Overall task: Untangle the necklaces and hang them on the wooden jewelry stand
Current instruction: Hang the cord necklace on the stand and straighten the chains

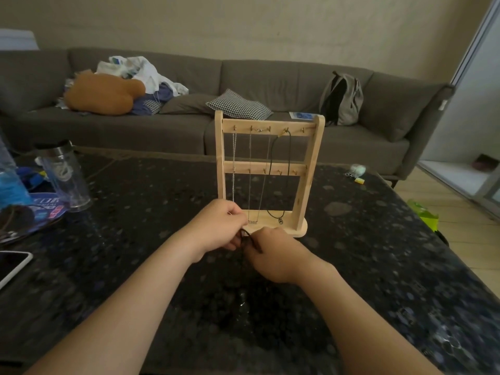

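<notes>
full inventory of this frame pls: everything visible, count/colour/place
wooden jewelry stand: 1, pale wood, upright mid-table
silver chains: 3, silver, hanging from top hooks, left side
black cord necklace: 1, black, hanging right of the chains
loose black cord: 1, black, pinched between both hands
table: 1, dark speckled, foreground
tumbler: 1, clear, table left
phone: 1, white-edged, table's left edge
sofa: 1, grey-brown, behind table
backpack: 1, grey, sofa right
checked cushion: 1, black-white, sofa middle
clothes pile: 1, white-blue, sofa left
left hand: 1, grip on loose black cord
right hand: 1, grip on loose black cord
</notes>
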{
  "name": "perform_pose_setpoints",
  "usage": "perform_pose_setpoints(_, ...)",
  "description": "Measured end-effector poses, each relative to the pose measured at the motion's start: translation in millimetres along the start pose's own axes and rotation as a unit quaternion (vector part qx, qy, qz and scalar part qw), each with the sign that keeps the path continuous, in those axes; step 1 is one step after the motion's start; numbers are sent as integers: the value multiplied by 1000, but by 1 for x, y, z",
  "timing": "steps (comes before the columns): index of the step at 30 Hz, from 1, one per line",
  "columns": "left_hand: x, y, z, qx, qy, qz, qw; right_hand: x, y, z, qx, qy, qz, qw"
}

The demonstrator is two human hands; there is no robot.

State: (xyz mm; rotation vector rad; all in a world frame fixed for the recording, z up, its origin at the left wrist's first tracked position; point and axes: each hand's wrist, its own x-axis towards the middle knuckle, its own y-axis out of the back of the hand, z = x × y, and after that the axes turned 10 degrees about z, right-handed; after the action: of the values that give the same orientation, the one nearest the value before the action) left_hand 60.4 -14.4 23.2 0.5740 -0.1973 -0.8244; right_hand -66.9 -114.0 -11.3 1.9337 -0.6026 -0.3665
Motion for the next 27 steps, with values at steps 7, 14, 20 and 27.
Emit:
perform_pose_setpoints(7,11,-3,-9,119,26,86,989,-9,30,-13,273,-115,119,948)
perform_pose_setpoints(14,19,-7,-21,282,88,16,955,-18,47,-19,477,-113,290,822)
perform_pose_setpoints(20,18,-15,-22,324,116,-29,939,-25,61,-21,556,-57,355,749)
perform_pose_setpoints(27,10,-9,6,94,114,-22,989,-36,70,-25,565,-40,285,773)
